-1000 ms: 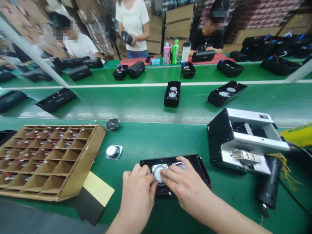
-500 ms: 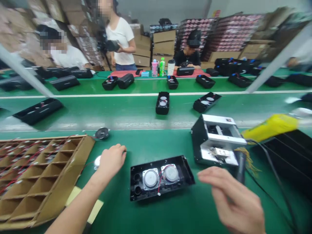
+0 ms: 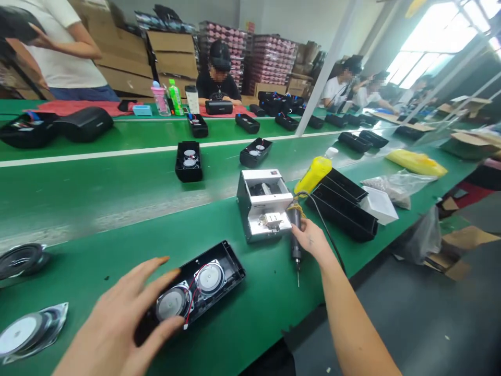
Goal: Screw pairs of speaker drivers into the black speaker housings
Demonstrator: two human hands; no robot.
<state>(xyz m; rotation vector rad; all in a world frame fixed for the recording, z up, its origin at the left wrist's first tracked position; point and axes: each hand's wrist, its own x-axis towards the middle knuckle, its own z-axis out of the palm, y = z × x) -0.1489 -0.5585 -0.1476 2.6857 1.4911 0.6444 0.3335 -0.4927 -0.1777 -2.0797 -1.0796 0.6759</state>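
My right hand is closed around the dark body of an electric screwdriver, its thin bit pointing down over the green bench. Beside it stands a silver and black screw feeder. Nearer to me lies an open black speaker housing, holding two round speaker drivers with red and black wires. My left hand is open, fingers spread over the housing's left end and hiding part of it; whether it touches cannot be made out. Two loose speaker drivers lie at the far left.
A yellow bottle and black trays stand right of the feeder, by a white box. Beyond the bench, a green conveyor carries several black housings. Co-workers sit across it; one person stands at the left.
The view has turned right. My right hand has moved to the screwdriver beside the feeder and gripped it. My left hand has come from the loose driver to over the housing, fingers spreading.
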